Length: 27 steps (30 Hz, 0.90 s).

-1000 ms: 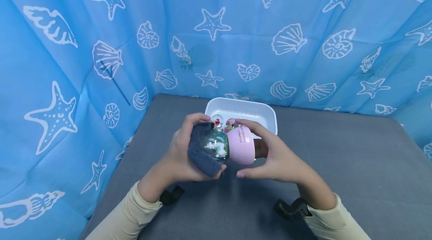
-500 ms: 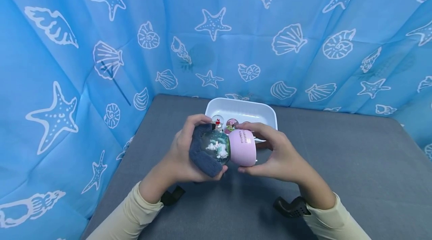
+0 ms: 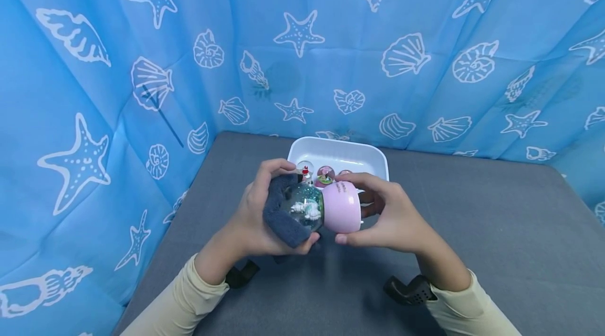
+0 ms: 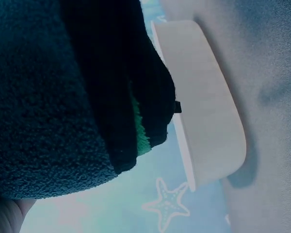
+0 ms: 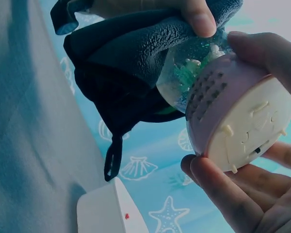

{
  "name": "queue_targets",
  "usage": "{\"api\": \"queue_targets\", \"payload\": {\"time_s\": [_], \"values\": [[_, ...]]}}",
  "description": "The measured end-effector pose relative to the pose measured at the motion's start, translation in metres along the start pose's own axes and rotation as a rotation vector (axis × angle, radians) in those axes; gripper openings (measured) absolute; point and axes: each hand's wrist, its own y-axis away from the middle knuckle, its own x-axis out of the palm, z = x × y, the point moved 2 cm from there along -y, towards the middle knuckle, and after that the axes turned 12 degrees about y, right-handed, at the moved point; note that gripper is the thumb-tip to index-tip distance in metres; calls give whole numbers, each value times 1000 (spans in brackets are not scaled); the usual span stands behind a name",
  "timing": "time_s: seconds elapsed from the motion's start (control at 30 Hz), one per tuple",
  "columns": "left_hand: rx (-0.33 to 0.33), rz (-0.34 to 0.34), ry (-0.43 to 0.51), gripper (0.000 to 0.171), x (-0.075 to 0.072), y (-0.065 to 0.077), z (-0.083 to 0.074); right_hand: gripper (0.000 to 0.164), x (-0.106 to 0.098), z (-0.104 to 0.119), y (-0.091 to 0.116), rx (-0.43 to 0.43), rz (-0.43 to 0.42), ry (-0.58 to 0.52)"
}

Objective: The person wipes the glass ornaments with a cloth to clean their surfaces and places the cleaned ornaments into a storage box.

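Note:
A snow globe with a pink base (image 3: 342,207) and a white figure in its clear dome (image 3: 307,209) lies on its side in the air between both hands. My left hand (image 3: 248,215) holds a dark blue cloth (image 3: 282,215) round the dome. My right hand (image 3: 397,218) grips the pink base, thumb at the near side and fingers at the far side. From the right wrist, the base's pale underside (image 5: 252,126) shows small feet and a switch. The cloth (image 4: 43,107) fills much of the left wrist view and hides most of the left hand there.
Behind the hands, a white tray (image 3: 350,156) stands on the grey table (image 3: 472,220). Small globes are in it, one with a red-capped figure (image 3: 306,172) and one pinkish (image 3: 325,174). A blue shell-print curtain (image 3: 321,73) hangs behind and at the left.
The globe has turned about its long axis, carrying the printing on its base toward the far side. My right thumb and fingers have shifted on the base. The left hand stays nearly in place.

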Motion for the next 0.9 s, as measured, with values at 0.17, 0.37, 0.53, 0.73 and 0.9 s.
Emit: {"api": "queue_targets", "payload": {"time_s": [0.17, 0.37, 0.53, 0.73, 0.9], "values": [[-2, 9, 20, 113, 0, -1, -1, 76, 3, -3, -1, 58, 18, -115], [-9, 19, 25, 111, 1, -1, -3, 55, 7, -6, -2, 148, 57, -205], [-7, 32, 25, 113, 3, -1, -5, 48, 9, -11, -3, 232, 134, -284], [16, 60, -4, 114, 8, 1, -7, 41, 11, -15, -3, 290, 215, -420], [7, 62, -33, 117, 7, 2, -7, 41, 11, -16, -4, 264, 189, -407]]}}
